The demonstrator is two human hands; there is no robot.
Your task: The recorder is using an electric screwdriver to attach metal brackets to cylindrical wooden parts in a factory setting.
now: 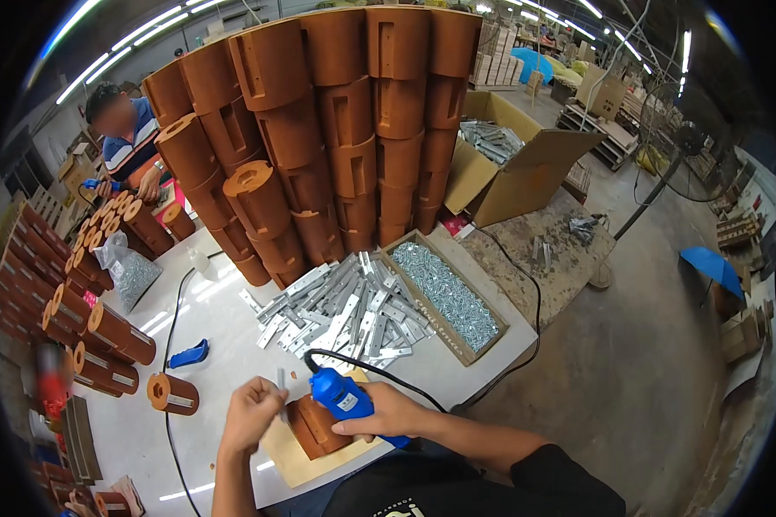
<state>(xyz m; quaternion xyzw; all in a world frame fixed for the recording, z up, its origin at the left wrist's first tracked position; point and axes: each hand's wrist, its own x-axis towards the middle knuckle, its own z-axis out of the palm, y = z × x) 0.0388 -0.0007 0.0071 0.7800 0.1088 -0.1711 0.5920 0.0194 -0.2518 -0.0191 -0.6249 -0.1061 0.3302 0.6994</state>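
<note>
Head view: brown cylinders (345,129) stand stacked beyond the brown workpiece (313,429); metal strips (332,310) lie piled nearer it, a tan board (286,452) beneath. At its right, the right hand (388,412) grips a blue power tool (341,392); at its left, the left hand (253,414) pinches a blurred grey sliver (282,383). Hardware-fitting seems underway; next calls for accurate placement.

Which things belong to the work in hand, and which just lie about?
Seemingly in use:
blue corded power tool, in right hand
thin grey strip, in left hand
brown grooved block
flat silver metal strips
small silver screws

Apparently unrelated:
open blue umbrella
black standing fan
</note>
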